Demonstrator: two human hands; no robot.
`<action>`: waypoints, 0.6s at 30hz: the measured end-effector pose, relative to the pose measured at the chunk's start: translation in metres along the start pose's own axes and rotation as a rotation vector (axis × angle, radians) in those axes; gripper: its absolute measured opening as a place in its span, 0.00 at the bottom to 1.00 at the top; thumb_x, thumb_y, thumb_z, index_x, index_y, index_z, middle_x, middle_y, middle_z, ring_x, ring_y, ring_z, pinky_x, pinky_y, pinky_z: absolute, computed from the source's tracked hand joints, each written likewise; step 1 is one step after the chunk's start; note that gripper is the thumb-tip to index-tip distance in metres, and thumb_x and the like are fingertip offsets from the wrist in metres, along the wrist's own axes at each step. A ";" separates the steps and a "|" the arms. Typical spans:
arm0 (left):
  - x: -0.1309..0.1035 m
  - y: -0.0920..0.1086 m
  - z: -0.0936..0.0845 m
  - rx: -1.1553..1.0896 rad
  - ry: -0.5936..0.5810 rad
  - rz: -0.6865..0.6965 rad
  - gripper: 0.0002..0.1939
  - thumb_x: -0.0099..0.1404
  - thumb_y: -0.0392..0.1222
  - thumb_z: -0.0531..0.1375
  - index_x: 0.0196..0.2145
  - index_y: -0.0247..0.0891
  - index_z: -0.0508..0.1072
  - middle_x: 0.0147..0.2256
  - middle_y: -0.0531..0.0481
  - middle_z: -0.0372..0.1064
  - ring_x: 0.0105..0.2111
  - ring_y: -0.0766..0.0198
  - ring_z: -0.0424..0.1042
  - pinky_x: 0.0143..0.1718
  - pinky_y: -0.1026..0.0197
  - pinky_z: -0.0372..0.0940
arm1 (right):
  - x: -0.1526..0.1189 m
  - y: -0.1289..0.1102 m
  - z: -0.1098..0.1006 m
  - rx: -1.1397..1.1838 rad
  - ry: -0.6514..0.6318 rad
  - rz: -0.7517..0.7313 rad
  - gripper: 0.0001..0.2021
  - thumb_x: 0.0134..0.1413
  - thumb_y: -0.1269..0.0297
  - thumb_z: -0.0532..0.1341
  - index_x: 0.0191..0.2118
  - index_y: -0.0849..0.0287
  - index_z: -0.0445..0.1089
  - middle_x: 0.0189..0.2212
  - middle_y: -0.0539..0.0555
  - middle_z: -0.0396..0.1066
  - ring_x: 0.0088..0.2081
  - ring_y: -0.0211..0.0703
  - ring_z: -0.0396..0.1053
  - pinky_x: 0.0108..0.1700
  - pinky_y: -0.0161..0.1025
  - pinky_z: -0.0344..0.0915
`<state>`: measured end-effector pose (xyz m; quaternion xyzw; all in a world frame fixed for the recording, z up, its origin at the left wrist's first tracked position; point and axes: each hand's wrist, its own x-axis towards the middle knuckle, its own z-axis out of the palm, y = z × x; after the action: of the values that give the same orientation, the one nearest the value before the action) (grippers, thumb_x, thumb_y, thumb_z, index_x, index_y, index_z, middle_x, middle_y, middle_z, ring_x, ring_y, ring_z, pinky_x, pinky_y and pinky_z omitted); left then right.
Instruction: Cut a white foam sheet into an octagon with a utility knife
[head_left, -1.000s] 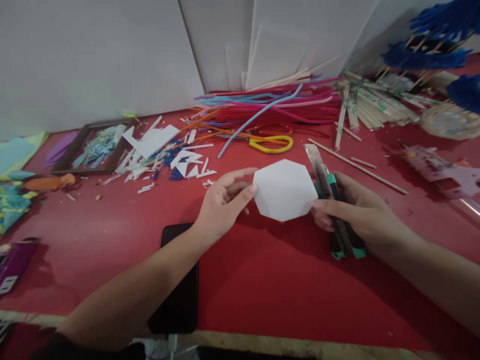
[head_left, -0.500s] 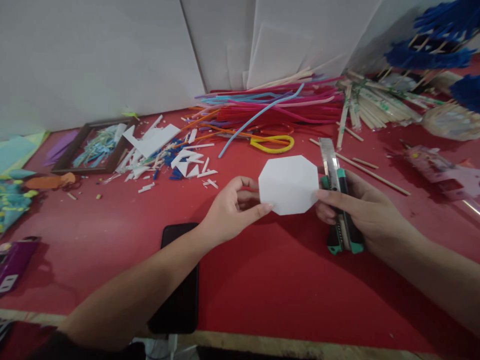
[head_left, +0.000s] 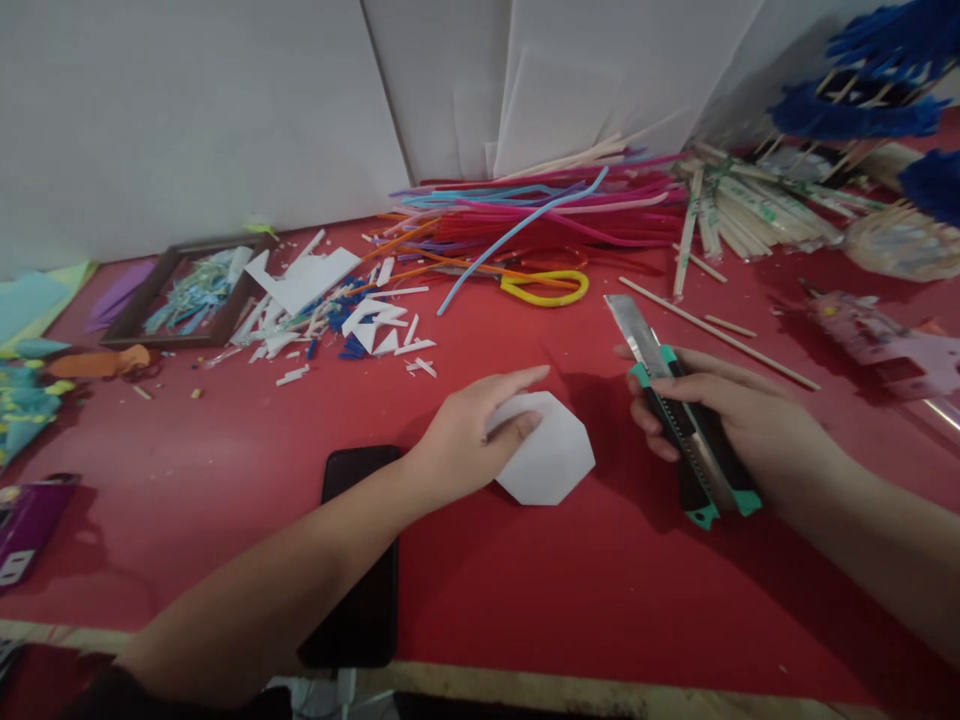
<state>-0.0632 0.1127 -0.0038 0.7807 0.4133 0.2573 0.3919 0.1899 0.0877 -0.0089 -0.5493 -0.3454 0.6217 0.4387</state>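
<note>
left sleeve (head_left: 165,704): black, beyond the tabletop's (head_left: 525,600) near edge | left forearm (head_left: 300,570), left hand (head_left: 457,440): bare, slim fingers | right forearm (head_left: 885,520), right hand (head_left: 720,400): bare

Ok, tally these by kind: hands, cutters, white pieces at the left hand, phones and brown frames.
Hands: 2, left hand and right hand
Cutter: 1
White piece: 1
Phone: 1
Brown frame: 1
Total: 6
</note>
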 end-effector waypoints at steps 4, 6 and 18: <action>-0.005 -0.002 0.004 0.347 0.067 0.191 0.27 0.75 0.57 0.55 0.60 0.33 0.70 0.60 0.32 0.69 0.61 0.43 0.67 0.63 0.40 0.62 | -0.001 0.005 -0.002 -0.074 -0.029 0.008 0.14 0.47 0.55 0.69 0.40 0.54 0.75 0.25 0.49 0.73 0.17 0.37 0.67 0.20 0.38 0.62; -0.009 0.000 0.006 0.462 0.056 0.299 0.32 0.74 0.62 0.55 0.60 0.32 0.70 0.61 0.30 0.67 0.63 0.40 0.64 0.65 0.36 0.59 | -0.002 0.005 -0.002 -0.115 -0.053 0.012 0.18 0.45 0.58 0.70 0.44 0.54 0.76 0.27 0.49 0.74 0.19 0.38 0.69 0.21 0.38 0.66; -0.017 0.015 0.012 0.720 -0.232 0.418 0.31 0.71 0.62 0.60 0.60 0.36 0.70 0.62 0.33 0.68 0.64 0.38 0.65 0.60 0.38 0.67 | -0.037 0.004 -0.008 -0.835 -0.017 -0.436 0.14 0.59 0.56 0.63 0.49 0.50 0.75 0.39 0.58 0.82 0.39 0.56 0.81 0.35 0.48 0.77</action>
<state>-0.0567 0.0885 0.0004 0.9582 0.2631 0.0812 0.0780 0.1976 0.0518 -0.0004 -0.5883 -0.6769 0.3274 0.2976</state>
